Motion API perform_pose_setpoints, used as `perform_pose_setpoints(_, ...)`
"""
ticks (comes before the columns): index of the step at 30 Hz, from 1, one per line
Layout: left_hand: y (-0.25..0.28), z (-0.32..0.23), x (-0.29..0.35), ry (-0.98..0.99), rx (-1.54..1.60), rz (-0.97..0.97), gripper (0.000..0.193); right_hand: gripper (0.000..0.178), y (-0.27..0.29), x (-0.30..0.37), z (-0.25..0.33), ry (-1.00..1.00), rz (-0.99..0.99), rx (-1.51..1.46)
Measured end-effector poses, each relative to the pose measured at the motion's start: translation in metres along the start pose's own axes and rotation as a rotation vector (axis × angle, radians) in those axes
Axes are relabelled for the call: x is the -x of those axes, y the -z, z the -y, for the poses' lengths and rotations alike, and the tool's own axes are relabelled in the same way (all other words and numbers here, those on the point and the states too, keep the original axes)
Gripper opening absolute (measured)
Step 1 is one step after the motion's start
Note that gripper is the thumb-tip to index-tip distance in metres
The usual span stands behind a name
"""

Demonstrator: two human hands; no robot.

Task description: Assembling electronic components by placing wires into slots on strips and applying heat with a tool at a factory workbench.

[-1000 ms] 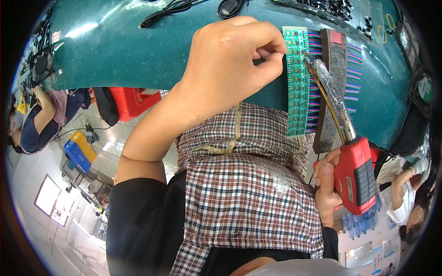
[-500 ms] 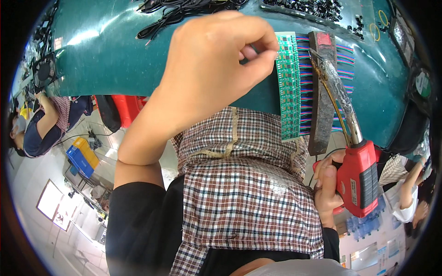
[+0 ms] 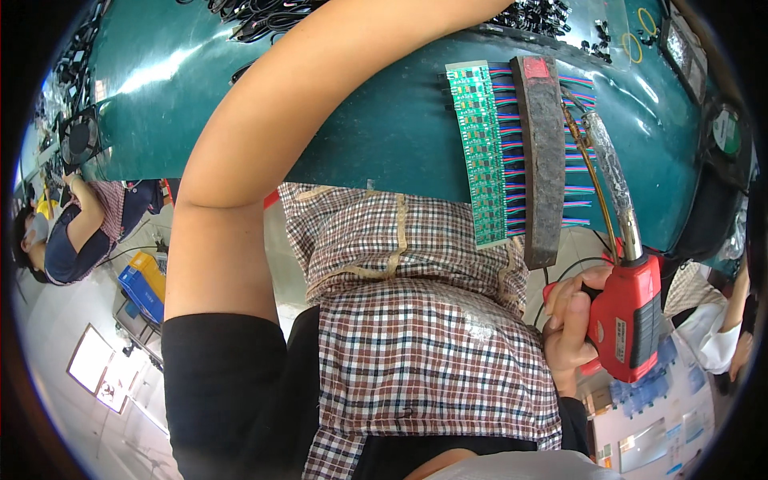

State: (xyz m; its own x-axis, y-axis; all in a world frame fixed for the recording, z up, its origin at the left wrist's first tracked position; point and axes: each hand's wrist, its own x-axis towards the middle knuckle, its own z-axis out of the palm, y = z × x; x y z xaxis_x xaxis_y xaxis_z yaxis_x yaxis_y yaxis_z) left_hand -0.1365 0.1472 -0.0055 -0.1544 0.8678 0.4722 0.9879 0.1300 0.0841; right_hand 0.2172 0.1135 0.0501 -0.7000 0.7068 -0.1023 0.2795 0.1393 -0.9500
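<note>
Here's the green circuit-board strip [image 3: 482, 168], lying ahead and to the left of the right hand's fingers, its near end jutting past the table's edge. A dark bar [image 3: 542, 176] lies across its coloured wires [image 3: 578, 169], nearer those fingers. And the right hand [image 3: 570, 320] has its fingers wrapped round the red soldering gun [image 3: 628, 320], tip reaching out above the wires! Danger there: a dip of the wrist could scorch insulation, and a bump on that overhanging end could skew the strip. Left fingers? Out of frame, can't tell their state; the left forearm [image 3: 280, 104] stretches towards black parts [image 3: 540, 16], far beyond the right fingers. Open room: bare green table [image 3: 384, 144], left of the strip.
</note>
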Motion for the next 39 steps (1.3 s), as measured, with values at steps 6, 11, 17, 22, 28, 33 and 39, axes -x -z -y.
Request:
perform_pose_setpoints(6, 0.039, -0.007, 0.014, 0.064, 0.141, -0.198, 0.012, 0.022, -0.001, -0.006, 0.001, 0.030, 0.022, -0.092)
perform_pose_setpoints(11, 0.084, -0.024, 0.042, 0.419, 0.760, 0.058, 0.012, 0.023, -0.003, -0.006, 0.002, -0.019, -0.057, -0.071)
perform_pose_setpoints(17, 0.085, -0.051, 0.113, 0.522, 0.801, 0.123, 0.010, 0.023, 0.012, -0.003, -0.002, -0.035, 0.145, 0.081)
perform_pose_setpoints(22, 0.077, -0.065, 0.129, 0.581, 0.836, 0.091, 0.011, 0.026, 0.011, -0.002, -0.005, -0.044, 0.113, 0.051)
perform_pose_setpoints(28, 0.063, -0.070, 0.130, 0.639, 0.878, -0.004, 0.008, 0.027, 0.011, 0.001, 0.004, -0.107, 0.255, 0.221)
perform_pose_setpoints(33, 0.062, -0.068, 0.131, 0.594, 0.829, 0.032, 0.012, 0.024, 0.017, -0.001, -0.001, -0.044, 0.357, 0.382)
perform_pose_setpoints(39, 0.060, -0.066, 0.132, 0.582, 0.822, 0.029, 0.012, 0.015, 0.012, 0.001, -0.003, -0.076, 0.302, 0.378)
